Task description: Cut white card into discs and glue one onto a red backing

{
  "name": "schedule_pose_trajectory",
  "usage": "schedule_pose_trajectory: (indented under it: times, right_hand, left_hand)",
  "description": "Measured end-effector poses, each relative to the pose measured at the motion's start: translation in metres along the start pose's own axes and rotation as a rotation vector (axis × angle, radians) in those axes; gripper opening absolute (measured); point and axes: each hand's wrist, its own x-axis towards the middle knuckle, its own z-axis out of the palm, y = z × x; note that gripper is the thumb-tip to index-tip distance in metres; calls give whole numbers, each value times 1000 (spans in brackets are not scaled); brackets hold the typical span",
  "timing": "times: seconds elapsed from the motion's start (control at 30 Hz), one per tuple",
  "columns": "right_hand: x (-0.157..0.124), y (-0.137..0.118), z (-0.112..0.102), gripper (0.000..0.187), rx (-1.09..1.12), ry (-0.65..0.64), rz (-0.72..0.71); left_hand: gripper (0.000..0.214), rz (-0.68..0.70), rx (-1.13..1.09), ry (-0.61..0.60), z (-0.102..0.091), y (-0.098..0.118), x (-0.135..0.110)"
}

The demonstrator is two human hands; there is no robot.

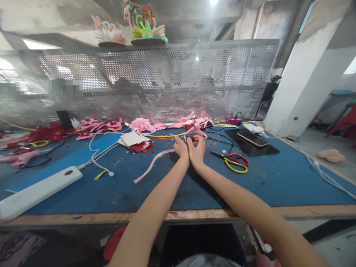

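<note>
My left hand (181, 149) and my right hand (197, 151) meet over the middle of the blue-topped table, fingers bent and pinched close together. A long strip of pink ribbon (154, 163) trails out to the left from under my left hand and lies curved on the tabletop. Both hands grip this ribbon, though the part between the fingers is mostly hidden. Just beyond the fingertips sits a pale pink shape (196, 129), too small to name. Scissors (235, 162) with one red and one yellow handle lie right of my right hand, blades toward it.
White cards (134, 139) on red pieces lie left of my hands. A white power strip (41, 191) with cables occupies the left front. A phone (252, 138) rests on a black tablet (250, 148) at right. Pink ribbon flowers (140, 124) line the perforated metal screen (167, 85).
</note>
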Motion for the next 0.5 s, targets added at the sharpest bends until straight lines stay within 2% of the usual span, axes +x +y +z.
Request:
schedule_pose_trajectory:
  times: [0.07,0.17,0.3,0.5]
  right_hand:
    - [13,11,-2,33,27,2,62]
    - [25,21,-8,39,35,14,146]
    - [28,22,-11,41,6,33,229]
    - [27,20,-15,30,-57,64,281]
  left_hand:
    - [38,-48,12,80,9,-1,-12]
    - [49,-30,16,125,19,0,-25]
    - [39,30,19,137,24,1,-26]
    - [27,96,23,133,23,-3,-19]
